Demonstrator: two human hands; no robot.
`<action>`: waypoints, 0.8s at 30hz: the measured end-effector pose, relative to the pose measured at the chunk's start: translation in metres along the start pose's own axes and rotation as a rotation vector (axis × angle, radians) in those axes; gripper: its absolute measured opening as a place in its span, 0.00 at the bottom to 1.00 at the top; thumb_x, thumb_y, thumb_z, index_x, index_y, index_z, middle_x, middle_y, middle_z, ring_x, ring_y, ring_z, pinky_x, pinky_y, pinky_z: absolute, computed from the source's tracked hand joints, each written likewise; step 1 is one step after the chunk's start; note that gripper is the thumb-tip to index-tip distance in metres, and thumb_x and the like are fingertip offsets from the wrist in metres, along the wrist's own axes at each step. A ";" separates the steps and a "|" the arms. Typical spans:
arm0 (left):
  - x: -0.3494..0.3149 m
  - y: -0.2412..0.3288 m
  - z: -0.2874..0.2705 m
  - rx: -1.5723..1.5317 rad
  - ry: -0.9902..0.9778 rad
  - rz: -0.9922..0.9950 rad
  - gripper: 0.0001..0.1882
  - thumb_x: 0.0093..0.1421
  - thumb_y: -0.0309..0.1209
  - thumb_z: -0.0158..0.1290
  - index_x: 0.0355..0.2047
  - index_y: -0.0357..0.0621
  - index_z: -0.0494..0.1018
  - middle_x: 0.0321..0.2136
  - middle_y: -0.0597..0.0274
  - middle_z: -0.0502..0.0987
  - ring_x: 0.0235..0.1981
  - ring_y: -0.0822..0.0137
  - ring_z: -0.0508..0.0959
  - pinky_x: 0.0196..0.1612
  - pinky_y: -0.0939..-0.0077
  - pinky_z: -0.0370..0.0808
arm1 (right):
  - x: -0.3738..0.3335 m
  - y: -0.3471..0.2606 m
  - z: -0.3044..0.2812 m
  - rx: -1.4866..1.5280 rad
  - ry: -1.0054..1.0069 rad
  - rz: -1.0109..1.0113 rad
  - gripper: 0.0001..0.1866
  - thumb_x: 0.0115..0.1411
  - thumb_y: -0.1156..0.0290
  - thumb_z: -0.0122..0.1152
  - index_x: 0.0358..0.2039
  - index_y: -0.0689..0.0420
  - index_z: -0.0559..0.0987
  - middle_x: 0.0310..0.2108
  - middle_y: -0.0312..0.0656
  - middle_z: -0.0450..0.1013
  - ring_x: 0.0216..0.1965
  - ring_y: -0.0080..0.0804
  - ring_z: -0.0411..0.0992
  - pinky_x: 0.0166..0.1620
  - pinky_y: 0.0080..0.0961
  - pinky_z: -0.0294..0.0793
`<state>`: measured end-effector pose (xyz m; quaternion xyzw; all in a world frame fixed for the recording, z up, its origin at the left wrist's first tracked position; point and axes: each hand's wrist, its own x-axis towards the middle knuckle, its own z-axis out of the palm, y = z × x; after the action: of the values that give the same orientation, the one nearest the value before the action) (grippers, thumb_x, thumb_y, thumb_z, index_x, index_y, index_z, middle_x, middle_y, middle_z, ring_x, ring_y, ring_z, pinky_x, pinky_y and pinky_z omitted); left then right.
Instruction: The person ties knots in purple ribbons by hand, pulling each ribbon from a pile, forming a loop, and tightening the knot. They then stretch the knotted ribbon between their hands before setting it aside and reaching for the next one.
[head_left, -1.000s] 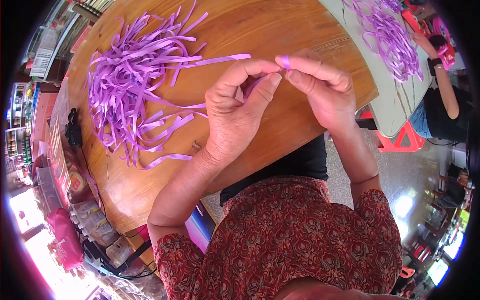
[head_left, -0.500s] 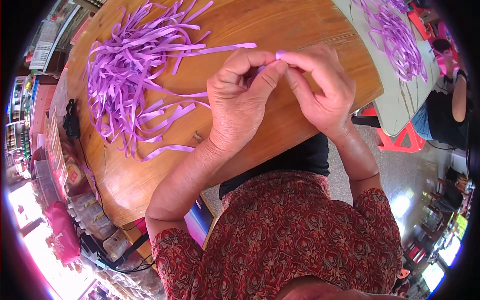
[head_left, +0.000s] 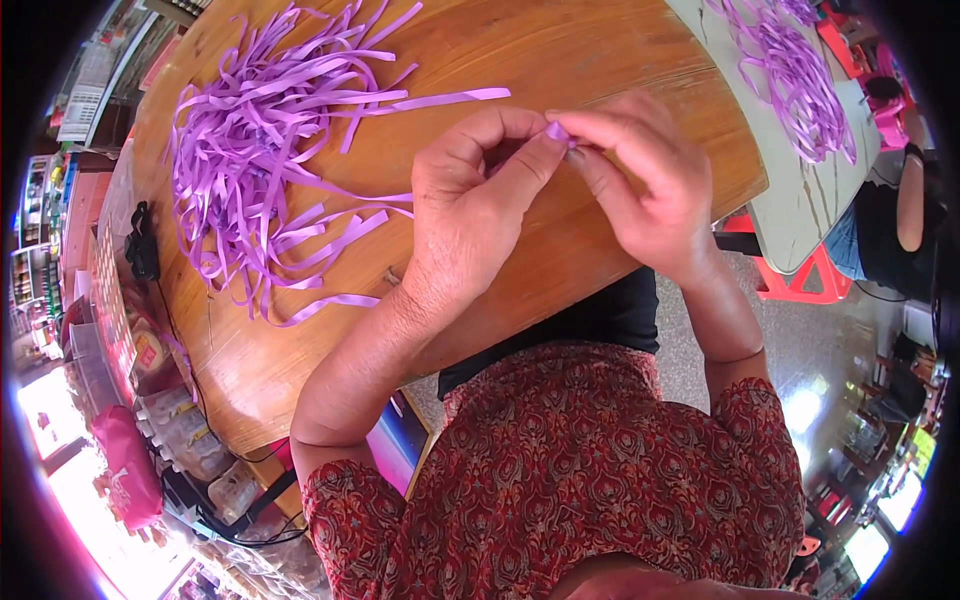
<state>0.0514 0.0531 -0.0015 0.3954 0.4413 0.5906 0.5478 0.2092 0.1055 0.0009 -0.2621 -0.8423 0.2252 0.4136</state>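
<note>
Between my two hands a small folded bit of purple ribbon (head_left: 557,131) shows at the fingertips. My left hand (head_left: 482,185) is closed, thumb and forefinger pinching the ribbon, the other fingers curled behind. From the right, my right hand (head_left: 645,180) pinches at the same spot with thumb and forefinger. Most of what lies inside the fingers is hidden. To the left, a large tangled heap of purple ribbons (head_left: 245,165) spreads over the wooden table (head_left: 600,50). Several loose ends reach toward my left hand; whether any joins the held piece I cannot tell.
A pale table (head_left: 800,220) adjoins at the right, bearing another bundle of purple ribbons (head_left: 790,90). Beside it are a red stool (head_left: 805,280) and another person's arm (head_left: 911,200). A black cable (head_left: 144,240) runs along the left table edge, near a pink pouch (head_left: 127,465).
The fingertips have shifted slightly downward, and more of the folded purple ribbon shows between them. My right hand's fingers have tilted a little. The heap stays about the same.
</note>
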 end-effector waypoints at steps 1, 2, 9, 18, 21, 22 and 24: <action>0.000 -0.003 -0.001 0.101 0.018 0.054 0.04 0.57 0.23 0.54 0.32 0.35 0.75 0.26 0.71 0.74 0.27 0.84 0.69 0.31 0.89 0.67 | 0.000 0.003 0.000 -0.261 0.037 -0.189 0.16 0.44 0.82 0.63 0.37 0.59 0.79 0.29 0.35 0.73 0.29 0.26 0.69 0.31 0.22 0.63; 0.000 -0.005 -0.002 0.204 0.039 0.108 0.04 0.57 0.23 0.54 0.32 0.35 0.75 0.25 0.70 0.75 0.27 0.83 0.70 0.30 0.89 0.67 | 0.001 0.003 0.000 -0.260 0.038 -0.192 0.16 0.44 0.82 0.63 0.37 0.59 0.79 0.29 0.35 0.73 0.29 0.26 0.69 0.31 0.22 0.63; 0.007 0.002 -0.017 0.170 -0.037 -0.135 0.05 0.56 0.25 0.55 0.32 0.35 0.75 0.25 0.68 0.75 0.27 0.81 0.71 0.30 0.88 0.68 | 0.013 0.005 -0.011 -0.389 -0.092 -0.486 0.19 0.38 0.75 0.62 0.35 0.60 0.79 0.27 0.34 0.72 0.28 0.29 0.68 0.34 0.28 0.64; 0.005 0.001 -0.010 0.243 -0.069 -0.051 0.06 0.56 0.27 0.57 0.32 0.36 0.75 0.24 0.71 0.74 0.26 0.83 0.69 0.29 0.89 0.66 | 0.022 0.018 -0.020 -0.237 -0.077 -0.438 0.19 0.37 0.75 0.68 0.34 0.60 0.80 0.25 0.36 0.73 0.27 0.30 0.68 0.31 0.25 0.66; 0.005 0.001 -0.007 0.184 -0.039 -0.078 0.05 0.57 0.27 0.56 0.30 0.37 0.74 0.22 0.75 0.71 0.24 0.85 0.66 0.26 0.91 0.64 | 0.021 0.018 -0.016 -0.187 -0.023 -0.348 0.17 0.38 0.76 0.69 0.33 0.61 0.79 0.25 0.36 0.73 0.27 0.31 0.69 0.31 0.24 0.67; 0.005 0.002 -0.004 0.177 0.000 -0.084 0.05 0.57 0.26 0.55 0.29 0.38 0.73 0.22 0.76 0.69 0.23 0.86 0.65 0.25 0.92 0.63 | 0.021 0.018 -0.015 -0.156 0.002 -0.321 0.16 0.39 0.77 0.69 0.33 0.61 0.79 0.25 0.37 0.73 0.27 0.31 0.69 0.30 0.23 0.68; 0.005 0.004 -0.001 0.169 0.040 -0.088 0.04 0.57 0.26 0.55 0.28 0.38 0.72 0.21 0.77 0.68 0.23 0.86 0.64 0.24 0.92 0.62 | 0.020 0.016 -0.014 -0.055 -0.001 -0.263 0.15 0.41 0.78 0.69 0.33 0.61 0.79 0.24 0.38 0.73 0.27 0.30 0.70 0.30 0.23 0.68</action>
<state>0.0488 0.0584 0.0015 0.4084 0.5177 0.5343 0.5289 0.2140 0.1322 0.0107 -0.1604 -0.8756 0.1457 0.4318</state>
